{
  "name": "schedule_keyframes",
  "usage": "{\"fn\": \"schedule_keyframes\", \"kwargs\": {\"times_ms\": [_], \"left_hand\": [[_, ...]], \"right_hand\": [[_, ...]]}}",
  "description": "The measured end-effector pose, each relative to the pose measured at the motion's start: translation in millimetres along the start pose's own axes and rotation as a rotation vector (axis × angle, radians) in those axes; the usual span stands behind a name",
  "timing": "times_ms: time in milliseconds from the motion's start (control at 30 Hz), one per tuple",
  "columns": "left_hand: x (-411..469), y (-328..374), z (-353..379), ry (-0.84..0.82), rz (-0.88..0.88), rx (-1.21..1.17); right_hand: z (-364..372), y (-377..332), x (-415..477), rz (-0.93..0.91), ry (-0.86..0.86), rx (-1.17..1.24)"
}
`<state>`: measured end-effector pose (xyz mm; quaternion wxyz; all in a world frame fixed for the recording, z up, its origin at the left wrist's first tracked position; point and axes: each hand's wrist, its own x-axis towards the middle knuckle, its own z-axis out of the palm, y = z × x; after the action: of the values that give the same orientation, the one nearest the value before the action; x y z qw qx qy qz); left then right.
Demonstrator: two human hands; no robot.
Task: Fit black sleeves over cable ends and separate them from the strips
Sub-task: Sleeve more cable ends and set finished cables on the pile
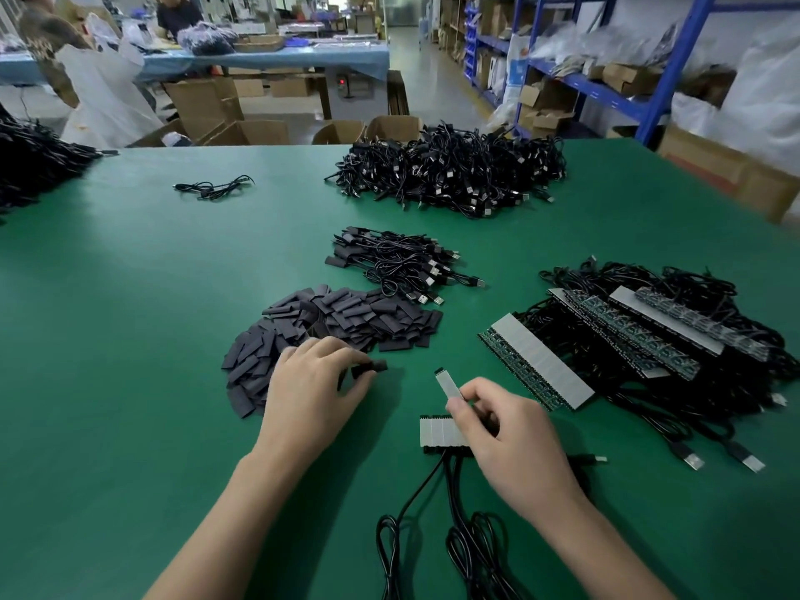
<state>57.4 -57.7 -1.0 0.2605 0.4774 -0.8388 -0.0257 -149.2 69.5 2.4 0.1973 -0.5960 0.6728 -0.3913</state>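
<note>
My left hand point(314, 394) pinches one black sleeve point(369, 368) at the near edge of a loose pile of black sleeves point(333, 326). My right hand point(498, 435) pinches a single grey cable end point(446, 385), tilted up and apart from the short strip point(439, 431) lying under my fingers. Black cables point(437, 504) run from that strip towards me. The sleeve and the cable end are a hand's width apart.
Longer strips with cables point(623, 339) lie stacked at the right. A small heap of sleeved cables point(398, 264) sits beyond the sleeves, a big cable heap point(450, 175) further back, another pile point(34, 162) at far left. The green table point(151, 339) edge meets boxes and shelves.
</note>
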Motion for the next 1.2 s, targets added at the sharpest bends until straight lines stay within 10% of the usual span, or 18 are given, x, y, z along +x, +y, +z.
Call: {"fn": "schedule_keyframes", "kwargs": {"times_ms": [200,1200], "left_hand": [[-33.3,18.2,-6.5,0.119,0.055,-0.448],[-37.6,10.1,0.4,0.012,0.272,-0.540]], "right_hand": [[-6.4,-3.9,-0.5,-0.072,-0.050,0.111],[-0.8,-4.3,-1.4,-0.009,-0.169,0.041]]}}
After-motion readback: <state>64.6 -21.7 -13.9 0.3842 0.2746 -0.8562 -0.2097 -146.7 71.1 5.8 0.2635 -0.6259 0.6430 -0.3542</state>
